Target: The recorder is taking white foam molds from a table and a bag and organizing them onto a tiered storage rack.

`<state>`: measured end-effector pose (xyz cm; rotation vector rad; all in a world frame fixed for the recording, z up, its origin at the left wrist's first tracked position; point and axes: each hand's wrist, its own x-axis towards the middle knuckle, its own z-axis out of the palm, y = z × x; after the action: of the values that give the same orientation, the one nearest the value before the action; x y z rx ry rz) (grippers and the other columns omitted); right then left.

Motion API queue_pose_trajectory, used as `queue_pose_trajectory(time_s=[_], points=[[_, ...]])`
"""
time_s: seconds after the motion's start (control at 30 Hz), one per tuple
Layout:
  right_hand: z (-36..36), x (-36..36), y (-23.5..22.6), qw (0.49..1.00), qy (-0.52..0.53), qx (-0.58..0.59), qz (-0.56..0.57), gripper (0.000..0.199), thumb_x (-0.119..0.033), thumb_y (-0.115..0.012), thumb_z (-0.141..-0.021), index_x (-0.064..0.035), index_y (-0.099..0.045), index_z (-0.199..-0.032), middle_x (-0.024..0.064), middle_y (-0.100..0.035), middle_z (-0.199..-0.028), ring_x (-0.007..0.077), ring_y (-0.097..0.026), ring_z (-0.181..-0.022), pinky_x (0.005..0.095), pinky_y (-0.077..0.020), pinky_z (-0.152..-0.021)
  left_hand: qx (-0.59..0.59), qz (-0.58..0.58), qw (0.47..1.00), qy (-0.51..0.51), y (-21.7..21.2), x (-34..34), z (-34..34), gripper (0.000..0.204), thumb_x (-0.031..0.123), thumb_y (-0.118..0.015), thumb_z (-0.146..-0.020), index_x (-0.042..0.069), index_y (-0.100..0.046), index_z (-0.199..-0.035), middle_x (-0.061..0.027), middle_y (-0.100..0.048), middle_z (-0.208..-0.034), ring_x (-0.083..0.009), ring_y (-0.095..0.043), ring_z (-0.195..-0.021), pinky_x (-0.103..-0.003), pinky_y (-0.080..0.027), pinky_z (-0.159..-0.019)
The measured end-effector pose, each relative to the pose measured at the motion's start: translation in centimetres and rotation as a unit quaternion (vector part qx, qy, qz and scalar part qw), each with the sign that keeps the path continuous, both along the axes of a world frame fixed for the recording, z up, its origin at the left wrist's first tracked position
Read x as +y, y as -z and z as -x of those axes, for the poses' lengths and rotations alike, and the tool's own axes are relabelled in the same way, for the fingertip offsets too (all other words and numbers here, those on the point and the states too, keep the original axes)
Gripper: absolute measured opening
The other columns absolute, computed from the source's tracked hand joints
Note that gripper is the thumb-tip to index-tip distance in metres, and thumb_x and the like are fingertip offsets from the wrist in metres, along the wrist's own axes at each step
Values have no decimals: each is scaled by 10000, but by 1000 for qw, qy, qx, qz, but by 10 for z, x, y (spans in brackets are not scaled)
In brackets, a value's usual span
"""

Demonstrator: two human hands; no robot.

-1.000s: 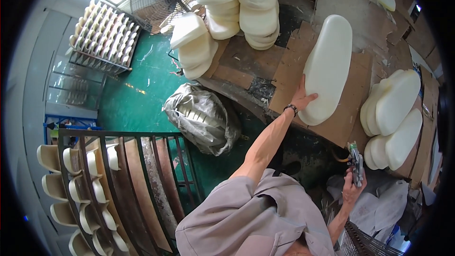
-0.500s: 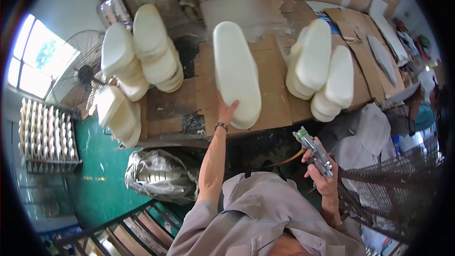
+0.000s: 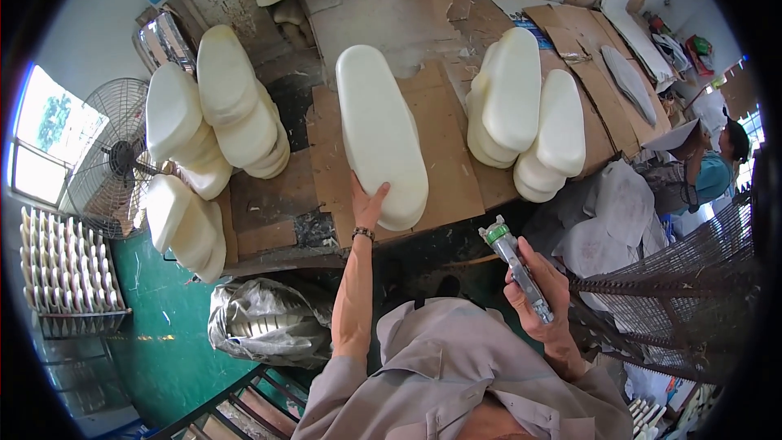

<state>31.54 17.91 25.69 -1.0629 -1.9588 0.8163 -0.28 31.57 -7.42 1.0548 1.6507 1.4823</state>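
On the cardboard-covered surface, a long cream slab lies between stacks of others; the left hand touches its near end, thumb on top, grip hard to tell; the right hand is wrapped around a spray gun

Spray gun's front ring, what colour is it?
The ring is green, clearest in the head view.

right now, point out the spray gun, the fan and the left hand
spray gun (image 3: 514,264), head view, on its metal body
fan (image 3: 122,158), head view, on its hub
left hand (image 3: 369,207), head view, on the back of it
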Motion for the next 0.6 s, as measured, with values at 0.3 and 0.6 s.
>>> queue_pose_trajectory(time_s=[0.3,0.6], points=[[-10,2,0,1000,8,14,-5,553,-208,-720,-902,78,-548,-1342,116,-637,-852,178,-634,-721,273,-503,-662,10,89,996,23,-14,-68,-13,881,197,-798,-785,-45,-337,-1496,-237,-461,-1471,-320,-459,-1359,-407,-368,-1124],[-34,-3,3,999,18,8,-26,540,-161,-735,-858,81,-572,-1313,121,-636,-860,190,-627,-706,280,-497,-660,-93,191,976,39,59,-145,-13,681,273,-714,-921,-6,-418,-1468,-158,-596,-1354,-237,-609,-1178,-331,-527,-904]])
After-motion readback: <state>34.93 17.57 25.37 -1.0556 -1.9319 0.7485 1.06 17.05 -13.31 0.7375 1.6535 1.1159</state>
